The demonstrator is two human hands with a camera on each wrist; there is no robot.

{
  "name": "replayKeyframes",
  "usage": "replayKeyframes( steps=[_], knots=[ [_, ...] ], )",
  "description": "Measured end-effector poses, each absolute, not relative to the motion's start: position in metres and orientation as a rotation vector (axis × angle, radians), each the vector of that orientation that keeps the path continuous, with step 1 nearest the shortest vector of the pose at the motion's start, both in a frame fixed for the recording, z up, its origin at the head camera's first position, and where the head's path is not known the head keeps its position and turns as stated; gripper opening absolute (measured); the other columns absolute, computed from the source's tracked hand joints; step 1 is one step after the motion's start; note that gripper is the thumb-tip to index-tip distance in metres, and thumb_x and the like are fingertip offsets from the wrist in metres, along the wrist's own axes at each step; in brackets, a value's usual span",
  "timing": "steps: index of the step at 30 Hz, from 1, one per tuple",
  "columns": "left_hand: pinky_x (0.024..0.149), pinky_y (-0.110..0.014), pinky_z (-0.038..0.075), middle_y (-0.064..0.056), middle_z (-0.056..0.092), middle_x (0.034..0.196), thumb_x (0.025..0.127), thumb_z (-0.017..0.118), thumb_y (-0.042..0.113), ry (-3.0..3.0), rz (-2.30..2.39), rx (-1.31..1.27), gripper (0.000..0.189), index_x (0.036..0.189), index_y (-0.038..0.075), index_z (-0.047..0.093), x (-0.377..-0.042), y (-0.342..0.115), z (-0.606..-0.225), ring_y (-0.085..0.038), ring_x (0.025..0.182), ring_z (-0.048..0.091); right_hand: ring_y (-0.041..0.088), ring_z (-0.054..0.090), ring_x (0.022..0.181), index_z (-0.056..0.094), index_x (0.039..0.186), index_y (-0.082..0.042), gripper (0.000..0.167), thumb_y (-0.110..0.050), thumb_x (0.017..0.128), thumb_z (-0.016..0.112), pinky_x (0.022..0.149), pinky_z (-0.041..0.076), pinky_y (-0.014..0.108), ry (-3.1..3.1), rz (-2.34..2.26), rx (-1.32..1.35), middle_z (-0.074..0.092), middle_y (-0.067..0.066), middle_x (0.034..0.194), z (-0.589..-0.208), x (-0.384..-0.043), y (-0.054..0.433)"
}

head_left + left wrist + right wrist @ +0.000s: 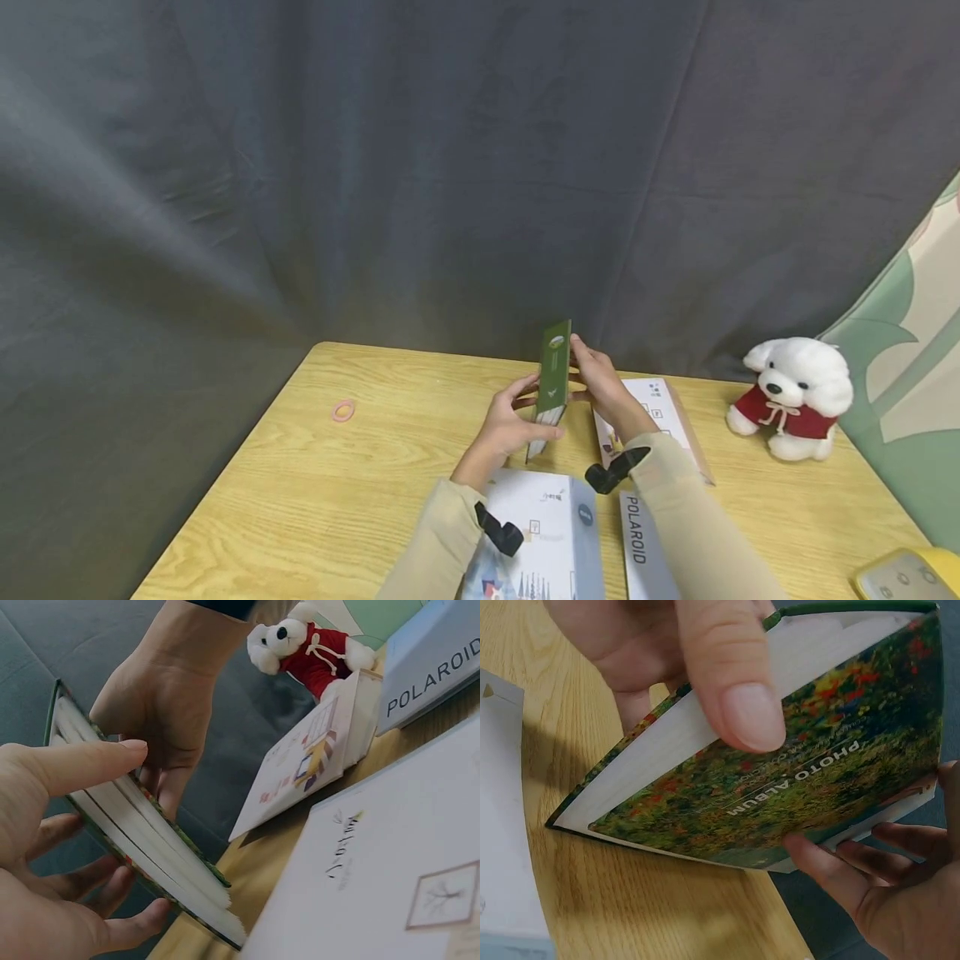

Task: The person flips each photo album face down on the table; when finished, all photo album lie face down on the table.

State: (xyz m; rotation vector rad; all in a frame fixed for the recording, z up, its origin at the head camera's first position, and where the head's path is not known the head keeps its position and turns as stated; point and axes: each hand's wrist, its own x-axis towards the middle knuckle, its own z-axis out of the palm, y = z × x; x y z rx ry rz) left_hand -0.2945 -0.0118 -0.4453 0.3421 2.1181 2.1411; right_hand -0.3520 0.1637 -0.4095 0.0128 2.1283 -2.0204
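Both hands hold a green photo album (555,367) above the table, its spine turned up and its flower-patterned cover (795,765) showing in the right wrist view. My left hand (504,427) grips the near end. Its thumb (90,761) lies across the page edges, and its other fingers curl along the opposite cover. At the far end, my right hand (600,385) holds the album with bent fingers. The white pages (150,832) spread slightly apart in the left wrist view.
A white-and-blue book or box (551,517) lies nearest me, beside a POLAROID box (637,542). Behind my right forearm is another white one (652,408). A plush dog (798,400) sits at right, a pink ring (343,410) lies left, and a yellow object (911,575) occupies the front right.
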Motion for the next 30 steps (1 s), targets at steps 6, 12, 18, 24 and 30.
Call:
replayKeyframes(
  steps=[6, 12, 18, 24, 30],
  knots=[
    [0.100, -0.049, 0.046, -0.008, 0.054, 0.138, 0.071, 0.088, 0.002, 2.118, 2.081, 0.346, 0.081, 0.144, 0.015, 0.053, -0.295, -0.012, -0.453, -0.039, 0.125, 0.048, 0.044, 0.041, 0.134, 0.024, 0.154, 0.003, 0.076, -0.053, 0.104, 0.037, 0.089, 0.054, 0.043, 2.054, -2.054, 0.021, 0.033, 0.026, 0.153, -0.414, -0.349, 0.170],
    [0.099, -0.045, 0.046, -0.011, 0.053, 0.139, 0.076, 0.086, 0.009, 2.128, 2.018, 0.330, 0.077, 0.145, 0.010, 0.052, -0.294, -0.014, -0.458, -0.040, 0.126, 0.047, 0.025, 0.060, 0.112, 0.023, 0.155, 0.003, 0.076, -0.049, 0.103, 0.044, 0.078, 0.056, 0.033, 2.021, -2.087, 0.063, 0.040, 0.024, 0.147, -0.418, -0.348, 0.174],
    [0.104, -0.049, 0.043, -0.011, 0.052, 0.142, 0.086, 0.079, 0.018, 2.132, 1.931, 0.398, 0.066, 0.145, 0.008, 0.051, -0.295, -0.017, -0.457, -0.037, 0.129, 0.047, 0.009, 0.064, 0.082, 0.026, 0.154, 0.002, 0.073, -0.047, 0.103, 0.047, 0.069, 0.057, 0.028, 1.958, -2.159, 0.151, 0.058, 0.006, 0.112, -0.420, -0.347, 0.178],
    [0.105, -0.055, 0.040, -0.017, 0.043, 0.149, 0.096, 0.068, 0.032, 2.072, 1.890, 0.389, 0.057, 0.145, 0.011, 0.051, -0.299, -0.023, -0.460, -0.038, 0.135, 0.041, 0.010, 0.066, 0.074, 0.045, 0.134, 0.003, 0.058, -0.046, 0.104, 0.045, 0.069, 0.058, 0.026, 1.955, -2.197, 0.280, 0.062, 0.001, 0.090, -0.426, -0.344, 0.179],
    [0.098, -0.062, 0.043, -0.018, 0.044, 0.149, 0.100, 0.059, 0.038, 2.033, 1.901, 0.281, 0.053, 0.144, 0.009, 0.052, -0.305, -0.026, -0.469, -0.039, 0.134, 0.042, 0.006, 0.063, 0.065, 0.048, 0.127, 0.000, 0.049, -0.044, 0.106, 0.040, 0.062, 0.056, 0.024, 1.998, -2.196, 0.340, 0.060, -0.001, 0.084, -0.431, -0.342, 0.179]
  ],
)
